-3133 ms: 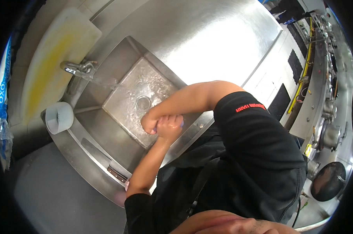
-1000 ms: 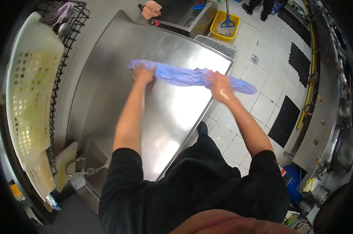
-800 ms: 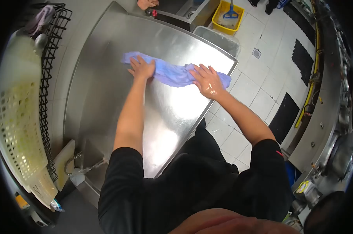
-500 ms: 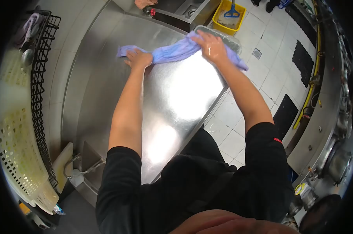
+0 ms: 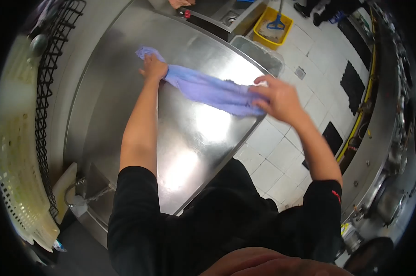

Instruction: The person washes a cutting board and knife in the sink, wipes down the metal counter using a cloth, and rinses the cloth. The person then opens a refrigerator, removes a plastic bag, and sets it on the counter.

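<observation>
A purple-blue cloth [image 5: 208, 89] stretches across the far part of the steel counter [image 5: 125, 101]. My left hand [image 5: 153, 68] grips it near its left end, with a bunched bit sticking out beyond the fingers. At the counter's right edge, my right hand [image 5: 278, 99] has its fingers curled on the cloth's right end, somewhat blurred.
Water runs from a tap [image 5: 71, 195] into a sink at the lower left. White perforated baskets [image 5: 21, 170] and a black wire rack [image 5: 42, 96] line the left. Beyond the counter are a grey bin [image 5: 258, 55], a yellow bucket [image 5: 270, 39] and a person's dark shoes [image 5: 304, 10].
From wringing over the sink, both hands have moved to the counter, where the cloth is spread out. Since half a second ago, my right hand has come nearer and the cloth's right part with it.
</observation>
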### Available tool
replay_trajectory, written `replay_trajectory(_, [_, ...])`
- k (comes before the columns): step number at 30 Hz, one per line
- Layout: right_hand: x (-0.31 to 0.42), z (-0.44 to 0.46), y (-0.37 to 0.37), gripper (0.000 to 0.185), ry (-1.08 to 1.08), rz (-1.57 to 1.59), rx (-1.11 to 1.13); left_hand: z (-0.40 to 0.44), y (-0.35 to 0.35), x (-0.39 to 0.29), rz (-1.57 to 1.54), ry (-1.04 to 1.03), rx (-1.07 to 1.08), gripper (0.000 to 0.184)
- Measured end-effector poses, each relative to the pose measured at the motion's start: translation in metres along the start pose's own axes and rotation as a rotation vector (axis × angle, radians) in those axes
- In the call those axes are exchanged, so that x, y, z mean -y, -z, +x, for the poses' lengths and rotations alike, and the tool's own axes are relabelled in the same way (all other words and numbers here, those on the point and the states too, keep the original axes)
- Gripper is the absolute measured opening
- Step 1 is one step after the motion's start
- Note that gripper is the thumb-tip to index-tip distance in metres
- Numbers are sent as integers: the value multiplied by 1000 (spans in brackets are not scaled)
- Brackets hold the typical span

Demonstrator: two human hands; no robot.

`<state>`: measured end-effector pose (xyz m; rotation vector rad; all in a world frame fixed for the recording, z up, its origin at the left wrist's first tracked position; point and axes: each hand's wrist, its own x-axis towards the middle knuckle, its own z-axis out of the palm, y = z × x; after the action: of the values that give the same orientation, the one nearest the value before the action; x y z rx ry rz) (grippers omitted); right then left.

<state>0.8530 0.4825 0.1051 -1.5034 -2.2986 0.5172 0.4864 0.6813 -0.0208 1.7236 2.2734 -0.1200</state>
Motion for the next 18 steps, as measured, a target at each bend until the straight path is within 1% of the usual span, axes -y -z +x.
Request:
replay_trajectory(1, [-4,-7,-25,35,5,-44,37,2,-2,6,-29,-15,-27,74])
replay_trajectory(2, [-10,-14,-46,39,64,-5,125,6,-3,10,-54,-32,-56,75])
replay_trajectory(3, [-20,-28,-76,44,106,68,97,12,-9,7,-16,-34,-78,78])
replay_trajectory(4, [-17,-35,-87,50,130,8,152,16,-14,-2,22,-35,-97,82])
replay_trajectory(6, [-19,-39,-96,49,132,-14,119,19,-26,-37,146,-142,-170,86])
replay_trajectory(7, [-28,-37,-99,49,156,-10,122,22,-33,-58,92,-236,-192,87])
replay_trajectory(9, [-50,-27,-107,47,-21,-140,42,33,-42,-98,-39,-385,-277,88])
replay_trajectory(10, [-59,-18,-109,47,-3,-134,43,41,-44,-118,-121,-442,-338,88])
replay_trajectory(12, [-72,3,-112,48,-182,-233,-82,64,-40,-146,-215,-437,-386,90])
replay_trajectory(14, [-71,16,-111,50,-217,-253,-74,91,-36,-161,-216,-379,-423,90])
replay_trajectory(16, [-66,16,-115,52,-308,-321,-68,117,-32,-162,-220,-287,-479,90])
replay_trajectory(18, [-68,17,-118,55,-329,-332,-43,128,-14,-159,-224,-204,-489,86])
